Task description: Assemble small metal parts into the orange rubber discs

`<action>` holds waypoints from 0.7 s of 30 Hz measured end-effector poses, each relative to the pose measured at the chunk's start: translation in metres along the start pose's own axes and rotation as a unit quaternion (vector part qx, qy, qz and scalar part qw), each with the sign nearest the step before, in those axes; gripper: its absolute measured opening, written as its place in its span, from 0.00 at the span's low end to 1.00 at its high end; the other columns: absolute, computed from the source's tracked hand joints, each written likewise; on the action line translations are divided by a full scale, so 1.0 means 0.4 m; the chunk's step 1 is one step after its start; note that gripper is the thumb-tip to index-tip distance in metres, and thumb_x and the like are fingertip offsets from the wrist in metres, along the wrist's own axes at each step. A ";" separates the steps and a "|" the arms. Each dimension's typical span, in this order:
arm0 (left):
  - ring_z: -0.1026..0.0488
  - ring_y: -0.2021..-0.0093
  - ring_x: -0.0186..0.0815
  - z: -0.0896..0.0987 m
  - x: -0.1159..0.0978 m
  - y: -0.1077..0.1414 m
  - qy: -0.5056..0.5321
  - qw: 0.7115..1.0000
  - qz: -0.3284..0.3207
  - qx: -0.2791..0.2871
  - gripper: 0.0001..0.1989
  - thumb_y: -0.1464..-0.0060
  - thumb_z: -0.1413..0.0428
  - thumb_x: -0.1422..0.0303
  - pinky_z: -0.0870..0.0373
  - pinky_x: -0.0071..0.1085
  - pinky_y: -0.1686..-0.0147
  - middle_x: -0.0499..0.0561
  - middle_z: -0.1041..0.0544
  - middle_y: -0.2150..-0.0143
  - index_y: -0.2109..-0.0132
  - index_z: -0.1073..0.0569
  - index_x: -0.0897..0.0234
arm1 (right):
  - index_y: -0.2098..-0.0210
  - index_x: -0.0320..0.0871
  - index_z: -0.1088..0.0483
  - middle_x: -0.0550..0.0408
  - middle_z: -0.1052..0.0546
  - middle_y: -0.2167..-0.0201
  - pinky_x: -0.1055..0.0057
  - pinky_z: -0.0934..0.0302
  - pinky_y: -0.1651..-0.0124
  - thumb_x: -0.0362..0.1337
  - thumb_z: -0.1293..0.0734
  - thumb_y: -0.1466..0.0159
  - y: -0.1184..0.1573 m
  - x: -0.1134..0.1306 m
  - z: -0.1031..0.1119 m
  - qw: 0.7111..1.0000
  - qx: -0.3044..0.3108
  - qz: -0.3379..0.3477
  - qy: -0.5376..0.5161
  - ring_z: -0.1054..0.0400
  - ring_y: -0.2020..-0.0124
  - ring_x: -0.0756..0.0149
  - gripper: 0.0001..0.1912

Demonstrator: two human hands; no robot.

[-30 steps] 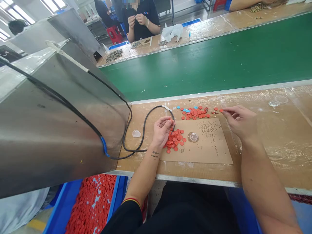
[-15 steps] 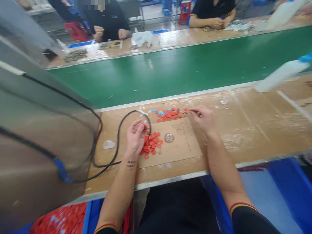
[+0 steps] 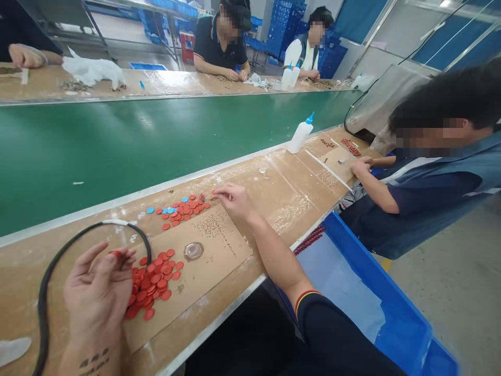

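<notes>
View farther right, black cable (image 3: 43, 308) against red discs (image 3: 157, 270) beside left hand (image 3: 97, 290).

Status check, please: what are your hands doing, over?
Left hand pinching red disc. Right hand at far row's edge. Black cable loops beside left hand.

The left hand (image 3: 100, 284) is palm up, fingers curled; the right hand (image 3: 235, 201) pinches, its forearm stretched forward.

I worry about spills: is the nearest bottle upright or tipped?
Upright: the bottle stands on its base, blue nozzle on top.
</notes>
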State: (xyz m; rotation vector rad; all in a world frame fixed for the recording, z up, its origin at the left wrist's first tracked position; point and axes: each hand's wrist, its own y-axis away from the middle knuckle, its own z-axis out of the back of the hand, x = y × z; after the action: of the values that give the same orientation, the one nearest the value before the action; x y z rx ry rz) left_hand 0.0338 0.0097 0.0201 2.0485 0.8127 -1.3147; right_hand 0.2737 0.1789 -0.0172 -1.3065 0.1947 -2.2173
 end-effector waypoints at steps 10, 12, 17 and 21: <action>0.26 0.79 0.28 -0.003 -0.001 0.006 0.000 1.000 -0.003 0.003 0.30 0.93 0.19 0.56 0.24 0.23 0.76 0.38 0.21 0.80 0.73 0.18 0.51 | 0.60 0.48 0.19 0.56 0.18 0.60 0.69 0.32 0.55 0.33 0.31 0.30 0.001 0.008 0.002 1.000 0.000 0.000 -0.007 0.27 0.63 0.69 0.07; 0.27 0.80 0.27 0.000 0.000 0.005 -0.004 1.000 -0.004 0.005 0.31 0.95 0.19 0.55 0.25 0.23 0.77 0.36 0.21 0.81 0.74 0.19 0.50 | 0.60 0.47 0.19 0.56 0.17 0.59 0.68 0.32 0.55 0.33 0.31 0.30 0.001 0.006 0.001 1.000 0.001 -0.001 -0.003 0.27 0.63 0.68 0.07; 0.25 0.80 0.29 0.013 0.019 -0.009 0.021 0.999 -0.024 0.028 0.30 0.89 0.18 0.56 0.24 0.23 0.79 0.37 0.20 0.79 0.71 0.18 0.52 | 0.60 0.48 0.19 0.55 0.17 0.59 0.67 0.31 0.55 0.34 0.32 0.30 -0.004 0.001 -0.002 1.000 0.003 -0.006 -0.001 0.27 0.63 0.67 0.07; 0.24 0.80 0.29 0.029 0.029 -0.001 0.091 0.993 -0.043 0.061 0.30 0.83 0.17 0.57 0.22 0.22 0.75 0.42 0.20 0.79 0.70 0.20 0.60 | 0.61 0.46 0.18 0.53 0.17 0.63 0.67 0.32 0.60 0.34 0.31 0.32 0.006 0.032 0.000 1.000 -0.013 -0.012 -0.018 0.28 0.66 0.66 0.08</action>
State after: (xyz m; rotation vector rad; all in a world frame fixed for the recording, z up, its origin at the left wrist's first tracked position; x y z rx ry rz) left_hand 0.0306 0.0035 0.0054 2.2785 0.9308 -1.2650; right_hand 0.2698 0.1700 -0.0083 -1.3686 0.1959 -2.2171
